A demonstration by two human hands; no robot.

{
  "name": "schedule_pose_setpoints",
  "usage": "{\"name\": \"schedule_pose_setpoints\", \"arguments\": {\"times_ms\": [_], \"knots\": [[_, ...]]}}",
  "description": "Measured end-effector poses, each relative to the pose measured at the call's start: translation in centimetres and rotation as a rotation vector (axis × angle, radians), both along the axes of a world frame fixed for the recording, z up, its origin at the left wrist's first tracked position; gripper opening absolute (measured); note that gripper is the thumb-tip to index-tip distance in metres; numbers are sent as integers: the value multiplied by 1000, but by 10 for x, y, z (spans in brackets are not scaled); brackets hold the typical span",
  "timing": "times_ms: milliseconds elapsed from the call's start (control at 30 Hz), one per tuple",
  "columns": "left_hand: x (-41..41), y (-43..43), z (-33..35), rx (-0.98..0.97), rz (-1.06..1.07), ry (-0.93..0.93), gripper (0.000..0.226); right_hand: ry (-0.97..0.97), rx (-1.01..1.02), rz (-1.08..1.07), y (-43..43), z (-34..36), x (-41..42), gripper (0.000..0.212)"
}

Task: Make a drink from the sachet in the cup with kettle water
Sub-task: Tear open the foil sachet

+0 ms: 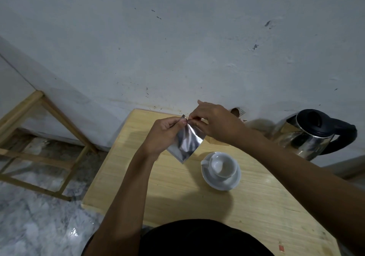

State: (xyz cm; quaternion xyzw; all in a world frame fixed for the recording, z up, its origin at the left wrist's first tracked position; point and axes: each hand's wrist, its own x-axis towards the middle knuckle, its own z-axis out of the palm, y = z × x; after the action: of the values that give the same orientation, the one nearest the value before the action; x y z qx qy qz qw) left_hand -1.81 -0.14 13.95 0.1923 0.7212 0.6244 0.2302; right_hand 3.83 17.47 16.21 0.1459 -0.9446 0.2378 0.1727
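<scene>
Both my hands pinch the top edge of the sachet (185,144), left hand (165,135) and right hand (214,122); it hangs slanting down, the cup (222,165) below-right, nearer my right hand.

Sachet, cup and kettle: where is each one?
silver sachet (186,144): head view, middle of its foil face.
white cup (223,166): head view, inside wall.
steel kettle (303,140): head view, shiny body.

Sachet (186,143): shiny, crinkled silver foil. Kettle (308,137): polished mirror-like steel body with matt black plastic lid and handle; cup (222,165) and saucer (221,182): smooth glossy white ceramic. Surface (177,196): pale wood grain, dull sheen; floor (35,226): glossy marbled stone; wall (177,48): matt, scuffed paint.
</scene>
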Motion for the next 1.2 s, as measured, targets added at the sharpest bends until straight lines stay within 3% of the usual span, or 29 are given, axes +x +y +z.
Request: {"name": "schedule_pose_setpoints", "arguments": {"times_ms": [100, 333, 733, 933, 1100, 1200], "knots": [[1, 1, -1, 51, 26, -119, 21, 224, 103, 32, -1, -15, 0, 3], [1, -2, 1, 75, -74, -98, 25, 394, 115, 3, -6, -29, 12, 8], [-5, -12, 2, -45, -307, -137, 26, 399, 51, -38, -8, -36, 20, 5], [-11, -13, 0, -94, -297, -68, 13, 354, 52, -12, -9, -34, 13, 4], [-18, -18, -5, -69, -295, -27, 21, 304, 12, 43, -10, -28, 13, 16], [-16, -18, -6, -17, -283, -29, 24, 332, 37, 68, -9, -24, 13, 10]]}}
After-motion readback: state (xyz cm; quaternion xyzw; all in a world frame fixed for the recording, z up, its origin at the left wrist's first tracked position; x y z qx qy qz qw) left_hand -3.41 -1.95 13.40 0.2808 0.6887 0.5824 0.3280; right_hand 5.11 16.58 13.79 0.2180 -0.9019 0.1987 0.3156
